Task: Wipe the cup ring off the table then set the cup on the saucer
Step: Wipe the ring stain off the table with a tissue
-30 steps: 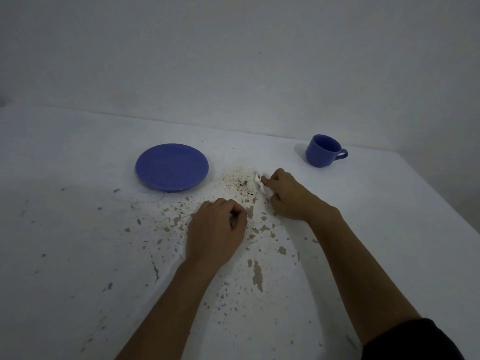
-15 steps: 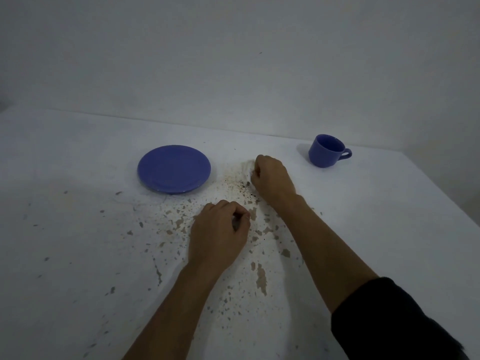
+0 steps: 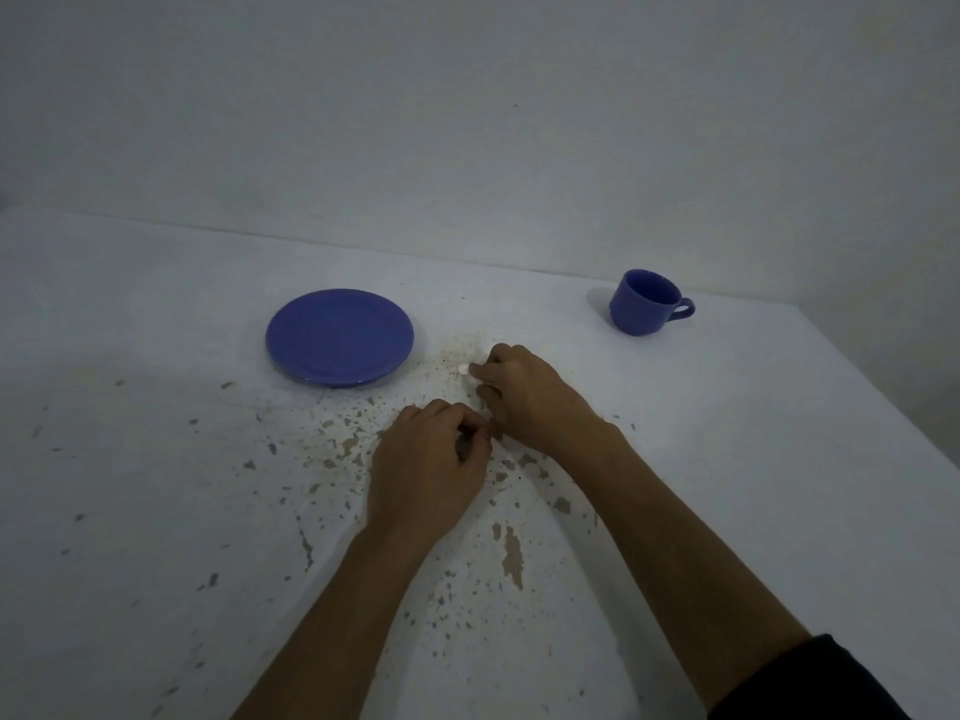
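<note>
A blue saucer (image 3: 339,335) lies flat on the white table (image 3: 156,459), left of centre. A blue cup (image 3: 645,302) stands upright at the back right, handle pointing right. Between them is a brownish speckled stain (image 3: 460,350). My right hand (image 3: 524,394) presses a small white wad of tissue (image 3: 464,368) onto the stain's near edge; only a bit of the wad shows past my fingers. My left hand (image 3: 428,467) rests curled on the table just in front, fingers closed; whether it holds anything is hidden.
The tabletop has chipped paint patches (image 3: 511,556) across its middle and front. A plain wall (image 3: 467,122) rises behind the table's back edge. The table's right edge (image 3: 883,397) runs diagonally at the right.
My right hand has swept over the stain, first away and left, then back toward me and the saucer side. My left hand and the cup and saucer have stayed put.
</note>
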Demonstrator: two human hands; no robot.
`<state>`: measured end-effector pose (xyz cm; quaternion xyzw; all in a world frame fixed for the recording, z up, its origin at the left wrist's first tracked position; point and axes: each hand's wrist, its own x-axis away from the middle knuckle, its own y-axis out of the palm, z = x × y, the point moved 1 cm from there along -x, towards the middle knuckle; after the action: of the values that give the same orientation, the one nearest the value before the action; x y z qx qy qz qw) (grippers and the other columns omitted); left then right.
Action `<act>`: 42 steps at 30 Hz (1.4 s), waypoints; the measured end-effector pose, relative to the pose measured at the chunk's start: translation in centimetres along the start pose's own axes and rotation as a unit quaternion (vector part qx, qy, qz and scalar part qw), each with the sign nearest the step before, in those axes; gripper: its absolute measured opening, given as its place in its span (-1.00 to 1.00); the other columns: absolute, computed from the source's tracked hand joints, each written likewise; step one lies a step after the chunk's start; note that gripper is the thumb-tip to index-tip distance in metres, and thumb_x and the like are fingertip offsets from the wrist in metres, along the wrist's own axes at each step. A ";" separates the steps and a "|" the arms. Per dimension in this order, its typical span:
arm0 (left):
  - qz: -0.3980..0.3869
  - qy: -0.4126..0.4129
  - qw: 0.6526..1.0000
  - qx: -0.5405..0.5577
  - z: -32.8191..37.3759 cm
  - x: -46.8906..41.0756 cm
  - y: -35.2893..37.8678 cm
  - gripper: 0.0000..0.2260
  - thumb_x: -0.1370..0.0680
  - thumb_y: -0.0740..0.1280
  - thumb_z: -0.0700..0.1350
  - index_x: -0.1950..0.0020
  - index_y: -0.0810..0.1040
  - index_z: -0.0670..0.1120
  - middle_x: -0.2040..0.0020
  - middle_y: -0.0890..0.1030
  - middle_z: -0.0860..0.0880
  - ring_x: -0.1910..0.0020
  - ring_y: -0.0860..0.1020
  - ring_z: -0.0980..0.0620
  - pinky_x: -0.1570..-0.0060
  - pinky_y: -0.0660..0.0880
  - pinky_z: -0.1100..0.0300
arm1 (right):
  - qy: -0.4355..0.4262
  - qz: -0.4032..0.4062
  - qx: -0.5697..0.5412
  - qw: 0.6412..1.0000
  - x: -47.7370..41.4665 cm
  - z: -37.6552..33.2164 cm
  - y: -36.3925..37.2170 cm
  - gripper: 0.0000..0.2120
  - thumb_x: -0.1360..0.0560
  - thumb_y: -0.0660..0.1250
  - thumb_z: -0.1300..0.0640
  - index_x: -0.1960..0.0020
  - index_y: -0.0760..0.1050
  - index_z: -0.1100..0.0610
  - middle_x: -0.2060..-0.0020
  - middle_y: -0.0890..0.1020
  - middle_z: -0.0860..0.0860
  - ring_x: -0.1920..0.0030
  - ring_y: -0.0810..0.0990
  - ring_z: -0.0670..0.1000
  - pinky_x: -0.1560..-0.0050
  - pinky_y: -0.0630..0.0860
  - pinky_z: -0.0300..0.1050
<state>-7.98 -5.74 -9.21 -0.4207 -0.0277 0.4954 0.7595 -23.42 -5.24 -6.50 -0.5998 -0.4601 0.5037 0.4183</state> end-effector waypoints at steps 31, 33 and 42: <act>-0.004 -0.007 1.000 -0.008 -0.1 -0.1 0.3 -0.91 -0.53 0.30 0.01 0.09 0.59 0.07 0.17 0.59 0.15 0.17 0.46 0.12 0.21 0.42 0.23 | 0.131 0.056 -0.051 0.988 -5.0 2.3 0.7 -0.78 -0.54 0.26 0.27 -0.12 0.63 0.21 -0.02 0.62 0.19 -0.05 0.54 0.19 -0.13 0.47 0.12; -0.004 -0.010 1.000 -0.012 -0.1 -0.1 0.3 -0.91 -0.53 0.30 0.02 0.09 0.60 0.07 0.17 0.59 0.15 0.17 0.45 0.13 0.22 0.39 0.24 | 0.090 0.037 -0.069 0.993 -4.5 1.1 0.7 -0.77 -0.54 0.27 0.27 -0.13 0.62 0.19 -0.04 0.63 0.18 -0.05 0.56 0.17 -0.14 0.46 0.14; -0.009 -0.008 1.000 -0.013 0.0 -0.1 0.1 -0.91 -0.53 0.31 0.02 0.08 0.60 0.08 0.17 0.58 0.15 0.16 0.47 0.10 0.21 0.41 0.21 | 0.009 -0.087 -0.083 0.993 -0.6 1.9 -3.6 -0.79 -0.49 0.36 0.28 -0.09 0.66 0.16 -0.04 0.67 0.11 -0.03 0.62 0.07 -0.14 0.51 -0.14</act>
<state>-8.10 -5.85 -9.23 -0.4263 -0.0443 0.4911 0.7583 -25.77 -4.93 -3.18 -0.5945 -0.5468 0.4201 0.4136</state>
